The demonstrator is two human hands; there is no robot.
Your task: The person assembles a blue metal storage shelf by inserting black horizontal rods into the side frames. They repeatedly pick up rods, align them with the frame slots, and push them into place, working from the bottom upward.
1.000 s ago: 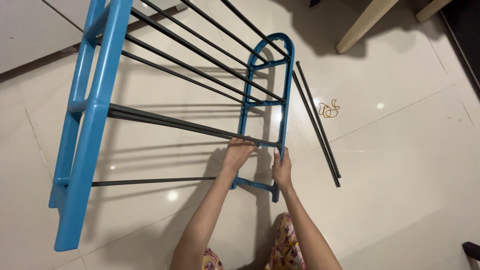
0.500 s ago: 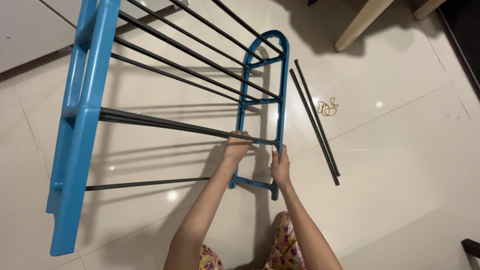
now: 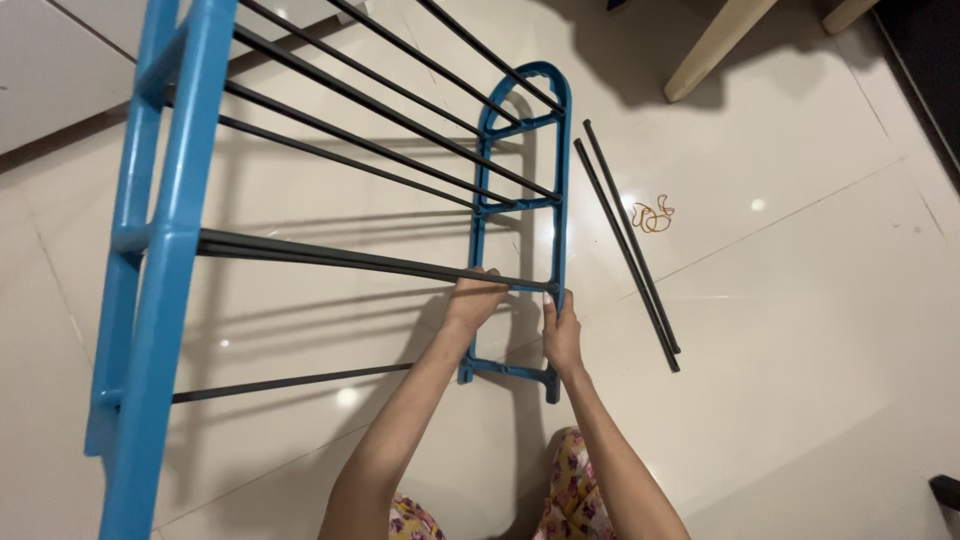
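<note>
Your left hand (image 3: pixel 472 301) is curled around a bundle of dark grey rods (image 3: pixel 340 256) where they meet the far blue side frame (image 3: pixel 520 215), fingers closed over them. Your right hand (image 3: pixel 562 335) grips that frame's outer upright, fingers wrapped around its edge. The rack lies tipped over the glossy white tiled floor (image 3: pixel 800 330): two blue plastic side frames, the far one arched at its top, joined by thin dark rods in tiers. The near blue side frame (image 3: pixel 165 270) looms large at the left. Two loose dark rods (image 3: pixel 630 250) lie side by side on the floor just right of the far frame, with a tangle of rubber bands (image 3: pixel 655 216) beside them.
</note>
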